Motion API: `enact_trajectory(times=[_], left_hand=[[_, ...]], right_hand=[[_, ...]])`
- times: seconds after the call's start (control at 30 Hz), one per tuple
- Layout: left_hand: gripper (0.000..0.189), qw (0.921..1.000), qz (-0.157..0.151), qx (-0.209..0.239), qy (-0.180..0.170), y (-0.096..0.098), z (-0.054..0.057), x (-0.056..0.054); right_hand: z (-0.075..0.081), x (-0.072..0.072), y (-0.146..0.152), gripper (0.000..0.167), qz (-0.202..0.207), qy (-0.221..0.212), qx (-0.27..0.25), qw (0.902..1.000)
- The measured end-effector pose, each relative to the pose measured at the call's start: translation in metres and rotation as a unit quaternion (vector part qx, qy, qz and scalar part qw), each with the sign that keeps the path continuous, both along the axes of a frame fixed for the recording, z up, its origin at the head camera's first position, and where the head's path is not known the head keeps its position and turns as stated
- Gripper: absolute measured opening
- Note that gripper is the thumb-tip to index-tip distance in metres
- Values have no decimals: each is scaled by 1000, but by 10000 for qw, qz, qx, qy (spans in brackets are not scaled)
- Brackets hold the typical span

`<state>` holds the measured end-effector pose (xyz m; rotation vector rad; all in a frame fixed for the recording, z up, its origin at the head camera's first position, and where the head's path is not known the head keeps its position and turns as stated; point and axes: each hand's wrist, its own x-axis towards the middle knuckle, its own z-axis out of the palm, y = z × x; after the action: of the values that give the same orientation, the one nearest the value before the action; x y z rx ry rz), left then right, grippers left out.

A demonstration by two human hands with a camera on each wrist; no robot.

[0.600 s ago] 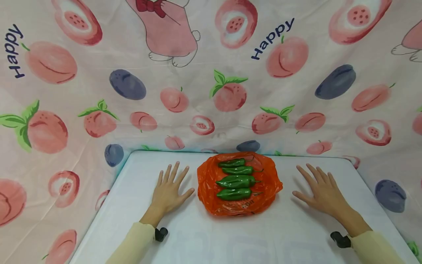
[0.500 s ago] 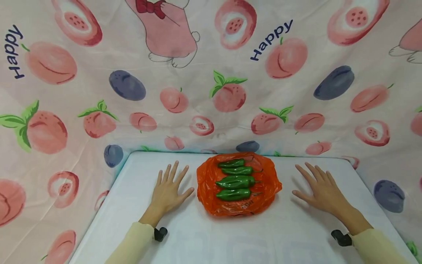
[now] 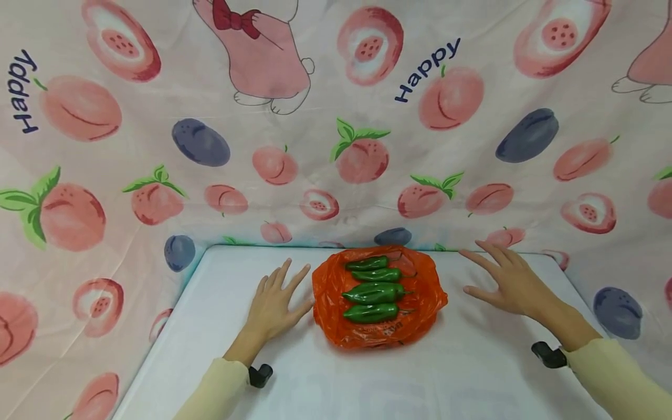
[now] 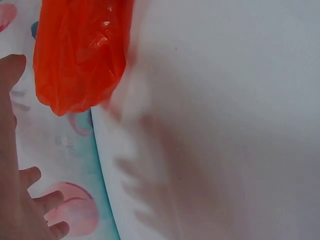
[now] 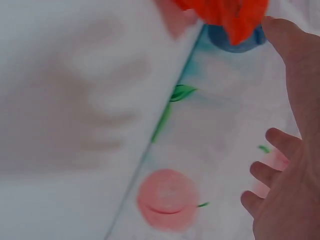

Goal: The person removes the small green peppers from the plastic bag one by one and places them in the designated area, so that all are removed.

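Several green peppers [image 3: 374,291] lie side by side on a crumpled orange-red plastic bag [image 3: 325,318] in the head view. My left hand [image 3: 273,306] is just left of the bag, fingers spread and thumb tip right at the bag's edge. On the other side my right hand [image 3: 517,286] hovers above the table with its fingers apart, holding nothing. In the left wrist view the bag [image 4: 82,55] stands beyond the thumb, and the hand's shadow falls on the table. The right wrist view shows a corner of the bag [image 5: 235,15] near the thumb.
The bag rests on a white table [image 3: 367,385], whose back edge meets a pink curtain [image 3: 310,151] printed with fruit. A black wrist camera [image 3: 259,375] sits on the left wrist and another camera [image 3: 548,354] on the right.
Both hands have risen from the table; the left has shifted slightly right towards the bag, the right upward in the view. The head view has tilted up a little. The peppers stay in place.
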<state>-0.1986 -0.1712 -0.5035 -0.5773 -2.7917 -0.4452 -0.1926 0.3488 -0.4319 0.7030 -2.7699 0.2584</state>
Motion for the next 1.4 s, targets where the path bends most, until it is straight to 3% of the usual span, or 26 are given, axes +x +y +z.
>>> enact_trajectory(times=[0.17,0.3,0.57,1.13,1.4], left_hand=[[76,9998,-61,179,-74,5,2,3],[74,9985,-55,463,-274,8,3,5],[73,9846,-100,1261,-1205,18,6,11],[76,9626,-379,2170,-1578,39,-1,12],[80,9448,-549,2789,-1627,40,-4,10]], right_hand=[[23,-9,-14,84,303,-121,-60,9994],[39,-16,-31,79,403,-476,-14,9981],[59,-29,-70,75,807,-1181,-80,9897],[50,-58,-131,73,1445,-1883,-548,9699],[42,-65,-151,77,1619,-2529,-1050,9480]])
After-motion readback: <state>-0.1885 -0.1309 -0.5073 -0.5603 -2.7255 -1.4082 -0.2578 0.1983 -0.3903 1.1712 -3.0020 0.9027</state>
